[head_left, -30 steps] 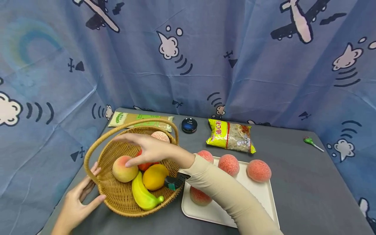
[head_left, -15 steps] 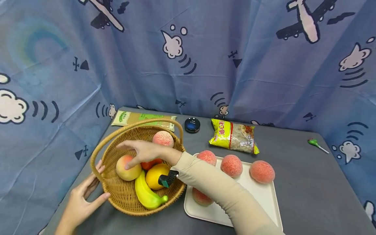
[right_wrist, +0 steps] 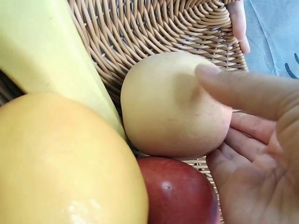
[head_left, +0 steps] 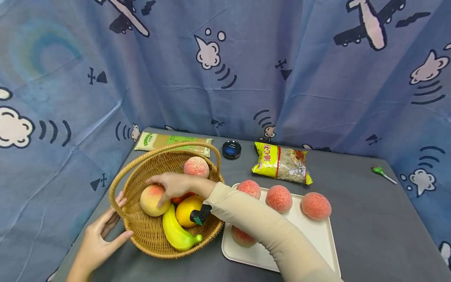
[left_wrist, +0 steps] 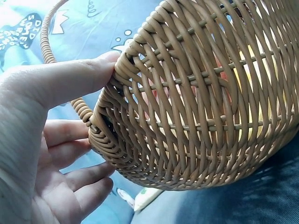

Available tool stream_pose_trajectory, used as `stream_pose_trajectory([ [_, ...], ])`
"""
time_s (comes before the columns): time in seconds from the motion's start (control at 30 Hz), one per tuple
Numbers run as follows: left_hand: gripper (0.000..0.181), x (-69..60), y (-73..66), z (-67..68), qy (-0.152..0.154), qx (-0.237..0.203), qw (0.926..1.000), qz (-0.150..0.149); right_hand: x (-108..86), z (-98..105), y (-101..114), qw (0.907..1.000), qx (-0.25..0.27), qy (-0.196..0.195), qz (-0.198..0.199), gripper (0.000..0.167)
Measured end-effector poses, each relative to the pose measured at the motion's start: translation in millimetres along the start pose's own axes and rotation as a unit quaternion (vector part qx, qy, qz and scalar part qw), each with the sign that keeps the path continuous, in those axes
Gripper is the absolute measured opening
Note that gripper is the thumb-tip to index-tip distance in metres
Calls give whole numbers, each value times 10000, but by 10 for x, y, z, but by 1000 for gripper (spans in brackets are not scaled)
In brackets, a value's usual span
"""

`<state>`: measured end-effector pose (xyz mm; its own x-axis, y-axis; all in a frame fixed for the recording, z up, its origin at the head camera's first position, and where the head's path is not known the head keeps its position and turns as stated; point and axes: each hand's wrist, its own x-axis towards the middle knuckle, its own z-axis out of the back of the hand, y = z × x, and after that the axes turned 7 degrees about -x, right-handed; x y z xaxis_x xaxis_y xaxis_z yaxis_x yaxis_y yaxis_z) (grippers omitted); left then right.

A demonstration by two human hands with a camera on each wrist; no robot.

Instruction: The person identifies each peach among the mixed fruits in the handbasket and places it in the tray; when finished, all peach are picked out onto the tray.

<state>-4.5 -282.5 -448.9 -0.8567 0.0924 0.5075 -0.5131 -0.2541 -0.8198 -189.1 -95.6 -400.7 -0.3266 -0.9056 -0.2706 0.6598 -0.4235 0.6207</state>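
Note:
A wicker basket (head_left: 148,239) with a tall handle stands at the left of the table. At its left rim my left hand (head_left: 96,241) holds on, thumb against the weave and fingers by the handle's foot, as the left wrist view shows. Inside the basket my right hand (head_left: 176,186) grips a yellow peach (head_left: 152,201) with a pink blush; in the right wrist view the thumb (right_wrist: 224,84) lies on one side and the fingers curl on the other. Beside it are a banana (head_left: 176,231), an orange-yellow fruit (head_left: 188,209), a red fruit (right_wrist: 175,191) and a speckled pink peach (head_left: 196,167).
Right of the basket, a white tray (head_left: 260,258) bears several pink speckled fruits (head_left: 279,199), partly under my right sleeve. Along the back lie a green-and-tan packet (head_left: 149,141), a tuna can (head_left: 231,149) and a yellow pasta bag (head_left: 282,162). A green lollipop (head_left: 377,170) lies far right.
My right hand has come down onto the yellow peach, and its thumb and fingers have closed in on it. The left hand keeps its place on the rim. The head view has shifted slightly.

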Motion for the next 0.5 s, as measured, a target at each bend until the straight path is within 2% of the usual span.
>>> stream_pose_trajectory([
  [0.33,82,-9,-53,-9,-28,369,9982,481,23,-6,12,9985,-519,119,-115,76],
  [0.5,83,-23,-39,2,-19,440,9975,552,26,-8,29,9979,-638,58,-66,72],
])
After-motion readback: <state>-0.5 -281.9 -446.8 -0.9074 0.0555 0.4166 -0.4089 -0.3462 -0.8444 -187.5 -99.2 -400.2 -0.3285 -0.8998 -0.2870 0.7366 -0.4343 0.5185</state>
